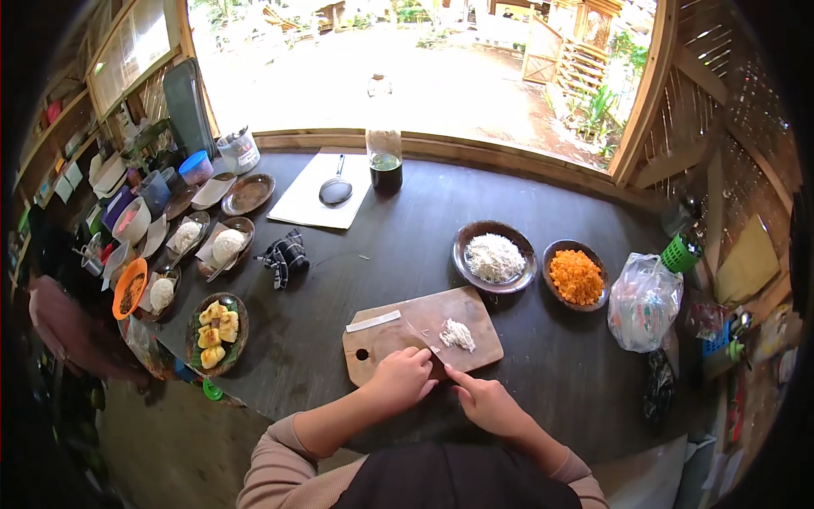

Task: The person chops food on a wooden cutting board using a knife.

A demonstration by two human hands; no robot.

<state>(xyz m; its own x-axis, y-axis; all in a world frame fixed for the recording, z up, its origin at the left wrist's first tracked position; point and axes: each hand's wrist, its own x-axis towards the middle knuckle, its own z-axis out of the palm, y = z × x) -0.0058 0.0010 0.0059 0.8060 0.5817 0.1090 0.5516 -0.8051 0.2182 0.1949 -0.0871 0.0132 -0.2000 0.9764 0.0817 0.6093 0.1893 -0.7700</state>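
Observation:
A wooden cutting board (pixel 381 339) lies at the near side of the dark table. My left hand (pixel 400 376) is closed on the board, fingertips bent down and pressed together; what they hold is hidden beneath them. Beside it my right hand (pixel 492 405) is closed around what looks like a knife, its index finger stretched forward and the handle covered by the palm. The blade can barely be made out. Finely chopped white pieces (pixel 458 335) form a small heap at the board's right. A pale white strip (pixel 373 321) rests near its upper left edge.
Beyond the board stand a bowl of white shreds (pixel 494 258) and a bowl of orange shreds (pixel 577 276). A plastic bag (pixel 646 301) sits at right. Leftward are a plate of yellow pieces (pixel 217 334), a checked cloth (pixel 287 257) and rice plates (pixel 228 245). A bottle (pixel 386 161) stands behind.

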